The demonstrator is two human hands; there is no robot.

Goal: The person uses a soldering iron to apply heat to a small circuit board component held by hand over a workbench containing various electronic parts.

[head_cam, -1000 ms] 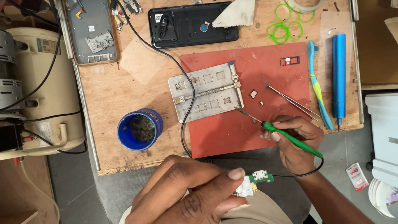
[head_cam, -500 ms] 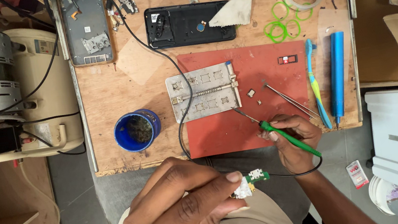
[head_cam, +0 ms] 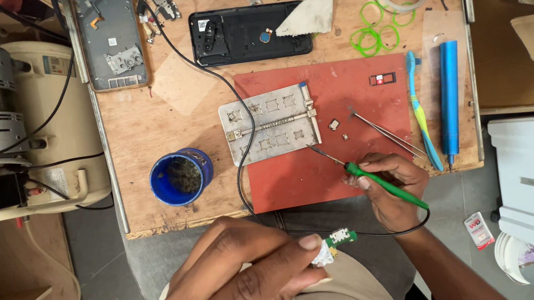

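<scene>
- The left hand [head_cam: 242,282] pinches a small green circuit board [head_cam: 340,236] between thumb and fingertips, held above the lap.
- The right hand [head_cam: 390,186] grips a green-handled soldering iron [head_cam: 380,183] like a pen, its tip resting over the red mat [head_cam: 325,129] just beyond the knuckles.
- A metal board holder [head_cam: 271,126] lies on the mat past the iron's tip.
- Tweezers [head_cam: 384,132] lie just beyond the right hand, with a toothbrush [head_cam: 422,110] and a blue tube [head_cam: 450,100] further to its right.
- A blue tin [head_cam: 178,176] sits beyond the left hand.
</scene>
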